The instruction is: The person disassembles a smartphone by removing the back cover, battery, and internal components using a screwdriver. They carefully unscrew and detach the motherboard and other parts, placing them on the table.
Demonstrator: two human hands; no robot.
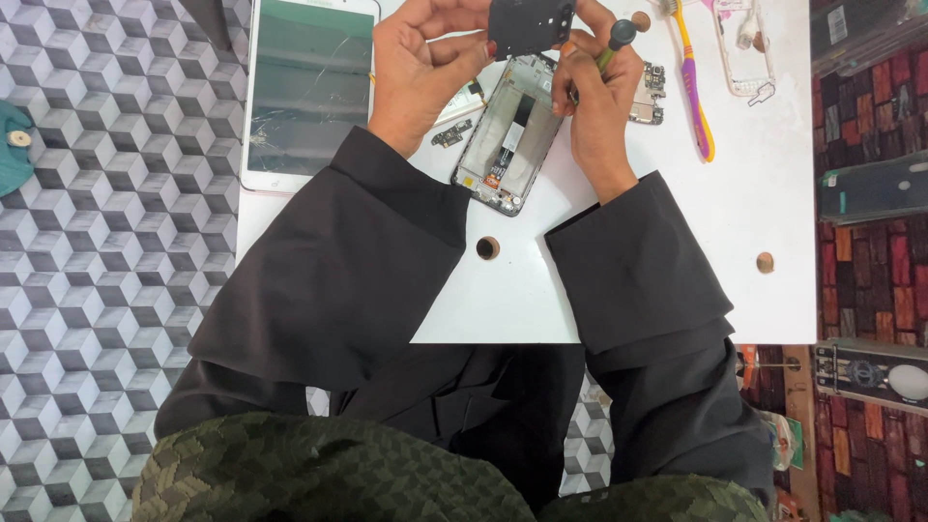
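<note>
single head cam, looking almost straight down over the person's chest and lap at the white desk (677,280), close range; both forearms fill mid-frame, far desk edge cropped at top, patterned floor (106,290) at left

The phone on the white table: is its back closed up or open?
Open. The phone lies with its insides bare, and the left hand holds a dark cover piece above it. The right hand grips a screwdriver.
</note>
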